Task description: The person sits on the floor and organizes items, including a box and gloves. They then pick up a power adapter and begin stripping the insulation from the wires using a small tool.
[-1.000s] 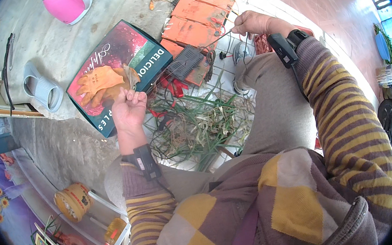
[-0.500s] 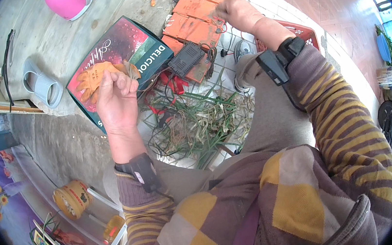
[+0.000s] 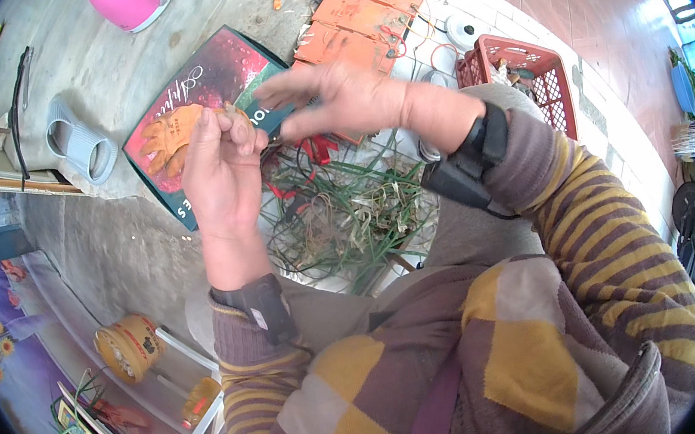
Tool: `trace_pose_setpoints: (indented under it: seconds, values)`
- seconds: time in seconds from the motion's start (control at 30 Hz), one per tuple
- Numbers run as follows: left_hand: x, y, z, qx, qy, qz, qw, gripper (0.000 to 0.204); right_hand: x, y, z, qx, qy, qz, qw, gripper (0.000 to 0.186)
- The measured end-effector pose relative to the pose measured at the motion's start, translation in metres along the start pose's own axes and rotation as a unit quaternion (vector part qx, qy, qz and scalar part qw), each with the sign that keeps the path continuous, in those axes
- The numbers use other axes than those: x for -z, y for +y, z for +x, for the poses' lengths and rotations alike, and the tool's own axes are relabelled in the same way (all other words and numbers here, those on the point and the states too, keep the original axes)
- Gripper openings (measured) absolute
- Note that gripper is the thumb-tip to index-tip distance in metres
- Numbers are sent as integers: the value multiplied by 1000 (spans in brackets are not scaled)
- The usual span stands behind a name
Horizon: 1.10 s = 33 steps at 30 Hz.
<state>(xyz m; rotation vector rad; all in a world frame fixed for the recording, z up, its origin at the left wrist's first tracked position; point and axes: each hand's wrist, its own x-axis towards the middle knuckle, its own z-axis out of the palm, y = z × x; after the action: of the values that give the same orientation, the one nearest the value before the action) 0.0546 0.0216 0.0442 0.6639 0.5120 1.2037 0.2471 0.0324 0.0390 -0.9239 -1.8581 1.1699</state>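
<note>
My left hand is raised with its fingers curled into a pinch; whatever is between them is hidden. Behind it an orange work glove lies on a pink and dark green cardboard box. My right hand, blurred by motion, reaches leftward over the box's right corner, its fingers apart and close to the left fingertips. It covers most of a dark finned device beneath. Orange box-shaped batteries with wires on them lie just beyond. A red clip shows below the right hand.
Green leaves tangled with wires lie between my legs. A red plastic crate stands at the right. To the left are a grey slipper and, farther off, a pink kettle-like vessel. A yellow bucket sits lower left.
My right hand has come away from the orange batteries and swung left and nearer, next to my left hand. The left hand stays pinched, shifted slightly right in view.
</note>
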Motion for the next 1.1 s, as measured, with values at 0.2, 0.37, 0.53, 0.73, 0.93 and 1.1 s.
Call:
trace_pose_setpoints:
  seconds: [0.2, 0.37, 0.53, 0.73, 0.93, 1.1]
  values:
    - [6, -11, 7, -52, 58, 82, 994, 30, -26, 13, -2, -169, -48, 200, 964, 20]
    - [27, -30, 6, 158, 100, 324, 927, 59, -11, 19, 2, -201, 12, 352, 914, 25]
    - [37, -53, 4, 213, -5, 448, 868, 36, 8, 23, 6, -217, 76, 441, 868, 26]
    - [40, -65, 4, 92, 48, 606, 789, 17, 30, 40, 2, -255, 84, 131, 954, 18]
    - [46, -73, 6, 18, 60, 645, 761, 18, 18, 63, -7, -36, -46, -266, 962, 20]
    - [44, -67, 6, -2, 66, 659, 749, 17, 18, 55, -11, -106, -154, -426, 886, 22]
